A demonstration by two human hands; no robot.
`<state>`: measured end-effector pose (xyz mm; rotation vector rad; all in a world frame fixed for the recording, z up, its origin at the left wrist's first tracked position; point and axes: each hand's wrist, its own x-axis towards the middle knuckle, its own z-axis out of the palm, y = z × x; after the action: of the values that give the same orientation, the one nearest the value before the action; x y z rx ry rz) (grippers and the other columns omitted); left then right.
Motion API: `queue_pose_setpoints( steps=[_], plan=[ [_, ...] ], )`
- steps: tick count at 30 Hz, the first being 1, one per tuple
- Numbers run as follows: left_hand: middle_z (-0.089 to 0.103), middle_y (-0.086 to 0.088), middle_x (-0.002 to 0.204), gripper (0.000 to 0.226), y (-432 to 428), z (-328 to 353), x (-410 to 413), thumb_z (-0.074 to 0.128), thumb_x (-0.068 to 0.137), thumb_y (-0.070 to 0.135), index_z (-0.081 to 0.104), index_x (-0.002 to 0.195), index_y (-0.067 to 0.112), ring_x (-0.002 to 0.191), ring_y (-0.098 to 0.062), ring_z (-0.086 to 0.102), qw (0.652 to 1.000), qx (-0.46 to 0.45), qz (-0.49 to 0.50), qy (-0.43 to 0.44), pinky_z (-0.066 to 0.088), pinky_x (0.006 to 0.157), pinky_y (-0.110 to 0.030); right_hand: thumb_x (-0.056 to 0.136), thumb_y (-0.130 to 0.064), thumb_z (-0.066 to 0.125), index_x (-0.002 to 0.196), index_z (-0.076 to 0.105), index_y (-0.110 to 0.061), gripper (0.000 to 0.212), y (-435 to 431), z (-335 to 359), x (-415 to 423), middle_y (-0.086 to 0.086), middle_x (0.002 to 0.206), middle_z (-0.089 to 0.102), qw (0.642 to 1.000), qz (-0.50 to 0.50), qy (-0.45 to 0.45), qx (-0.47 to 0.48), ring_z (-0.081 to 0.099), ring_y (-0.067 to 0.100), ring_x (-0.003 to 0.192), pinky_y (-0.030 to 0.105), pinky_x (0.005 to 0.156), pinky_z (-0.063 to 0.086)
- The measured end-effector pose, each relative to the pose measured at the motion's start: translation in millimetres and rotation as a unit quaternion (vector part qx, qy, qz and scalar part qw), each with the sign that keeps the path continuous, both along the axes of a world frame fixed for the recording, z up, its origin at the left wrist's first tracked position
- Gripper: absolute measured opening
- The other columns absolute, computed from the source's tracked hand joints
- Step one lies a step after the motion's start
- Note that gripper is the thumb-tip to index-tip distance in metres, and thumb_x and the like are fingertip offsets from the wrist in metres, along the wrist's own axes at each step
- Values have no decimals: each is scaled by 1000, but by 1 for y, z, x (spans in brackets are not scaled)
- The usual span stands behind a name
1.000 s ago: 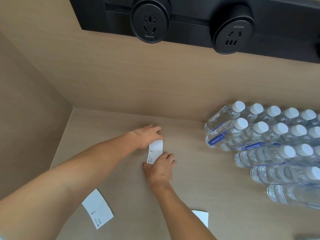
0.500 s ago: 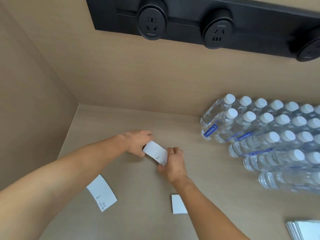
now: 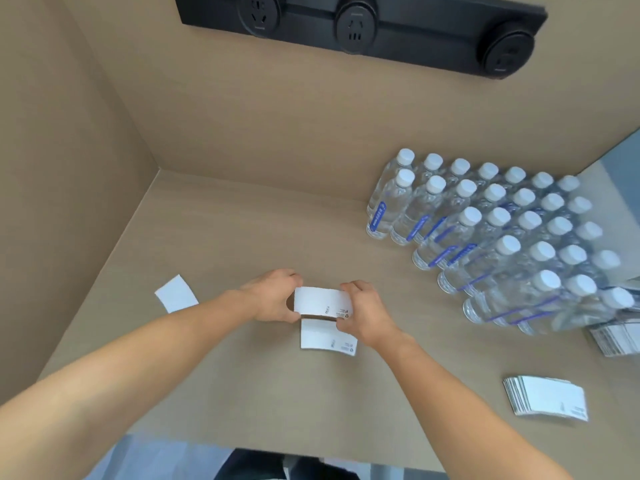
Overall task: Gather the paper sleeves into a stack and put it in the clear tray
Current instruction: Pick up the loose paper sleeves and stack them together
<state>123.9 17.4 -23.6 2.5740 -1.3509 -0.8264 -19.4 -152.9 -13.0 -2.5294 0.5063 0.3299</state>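
Both hands hold one white paper sleeve (image 3: pixel 320 300) level above the beige counter: my left hand (image 3: pixel 273 296) pinches its left end, my right hand (image 3: pixel 363 311) its right end. Directly under it a second white sleeve (image 3: pixel 325 337) lies flat on the counter. A third loose sleeve (image 3: pixel 176 294) lies to the left, near the side wall. A stack of sleeves (image 3: pixel 545 396) rests at the right front. Another stack (image 3: pixel 614 336) sits at the far right edge, partly cut off. I see no clear tray.
Several rows of clear water bottles (image 3: pixel 491 233) with white caps stand at the back right. A black socket strip (image 3: pixel 360 27) is on the back wall. The counter's front edge (image 3: pixel 277 452) runs along the bottom, a wall closes the left.
The hands carried the sleeve toward me, turned it level, and now hold it over the sleeve that lay near the front. The view tilted down, showing the stacks at right.
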Motion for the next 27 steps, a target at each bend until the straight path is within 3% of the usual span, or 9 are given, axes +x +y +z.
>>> queue_pose_setpoints(
  steps=[3, 8, 12, 14, 18, 22, 27],
  plan=[
    [50, 4, 107, 45, 3, -7, -31, 68, 76, 45, 55, 110, 18, 98, -18, 54, 1000, 3, 26, -7, 43, 70, -28, 75, -9, 68, 131, 52, -8, 59, -4, -7, -23, 10, 132, 50, 1000, 28, 4, 4, 42, 28, 125, 28, 103, 37],
    [52, 2, 109, 47, 6, -22, -65, 68, 74, 46, 56, 109, 17, 103, -19, 54, 998, 1, 55, -14, 52, 85, -38, 78, -8, 65, 130, 54, -7, 53, -7, -18, -47, 10, 131, 54, 999, 51, 4, 9, 44, 28, 124, 30, 102, 39],
    [55, 0, 109, 43, 7, -33, -76, 67, 77, 42, 55, 110, 17, 106, -21, 54, 997, -8, 73, -16, 50, 88, -37, 78, -12, 66, 117, 59, -9, 39, -8, -28, -59, 8, 115, 62, 999, 36, -5, 12, 54, 28, 109, 31, 83, 46],
    [55, -1, 113, 42, 6, -36, -80, 66, 80, 39, 55, 114, 16, 108, -22, 53, 996, -13, 85, -16, 49, 89, -36, 77, -10, 64, 110, 58, -10, 33, -7, -34, -61, 7, 108, 62, 999, 32, -8, 6, 56, 28, 100, 28, 72, 41],
    [51, -3, 119, 42, 5, -43, -85, 66, 83, 32, 53, 118, 14, 111, -22, 51, 994, -23, 106, -11, 47, 91, -33, 78, -7, 62, 108, 57, -11, 31, -4, -42, -63, 5, 103, 61, 999, 27, -11, 17, 49, 23, 84, 26, 68, 38],
    [50, -3, 118, 38, 5, -50, -86, 65, 85, 27, 52, 118, 14, 112, -22, 49, 993, -22, 117, -2, 46, 92, -32, 74, -3, 55, 89, 53, -16, 21, -1, -48, -64, 1, 86, 56, 999, 24, -12, 22, 49, 21, 73, 27, 60, 39],
    [47, 0, 111, 29, 5, -51, -85, 63, 81, 17, 55, 109, 14, 102, -22, 54, 989, -33, 139, 22, 49, 88, -33, 68, 4, 44, 79, 44, -25, 31, 2, -50, -66, -3, 79, 51, 999, 8, -20, 34, 48, 21, 68, 25, 56, 37]
  ],
)
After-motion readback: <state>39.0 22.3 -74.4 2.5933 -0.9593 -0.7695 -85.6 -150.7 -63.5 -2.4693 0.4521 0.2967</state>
